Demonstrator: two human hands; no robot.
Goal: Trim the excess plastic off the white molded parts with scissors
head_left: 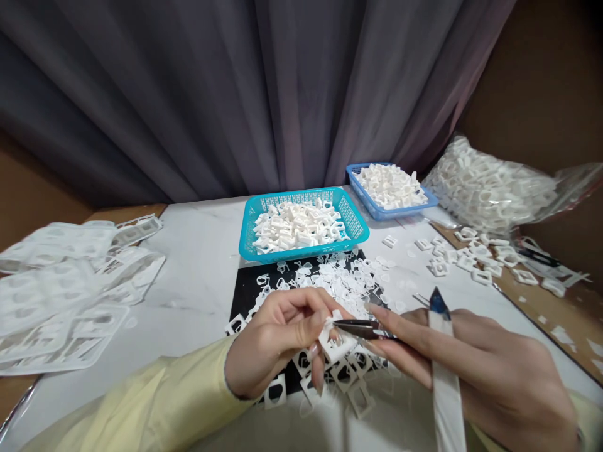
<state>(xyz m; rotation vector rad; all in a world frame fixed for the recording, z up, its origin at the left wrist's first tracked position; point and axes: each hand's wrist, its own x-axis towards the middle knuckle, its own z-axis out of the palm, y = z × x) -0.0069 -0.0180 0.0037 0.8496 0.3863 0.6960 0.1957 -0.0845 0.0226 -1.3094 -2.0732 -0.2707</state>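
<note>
My left hand (292, 326) pinches a small white plastic frame piece (337, 342) with an opening in its middle. In my right hand (494, 358) is a dark metal hand tool with pointed jaws (360, 328), whose tips touch the upper part of the piece. Its handles are mostly hidden by my fingers. A white strip with a dark blue pointed end (443, 370) also runs across that hand; whether it belongs to the tool I cannot tell. Under both hands, white frame pieces (360, 398) and thin cut-off bits (339, 279) lie scattered over a black mat (247, 282).
A teal basket (245, 235) and a blue basket (377, 212) hold heaped white pieces at the back. To the right are a clear bag of pieces (490, 185) and loose pieces (480, 254). White molded sheets (61, 282) are stacked at left. A grey curtain (292, 94) hangs behind.
</note>
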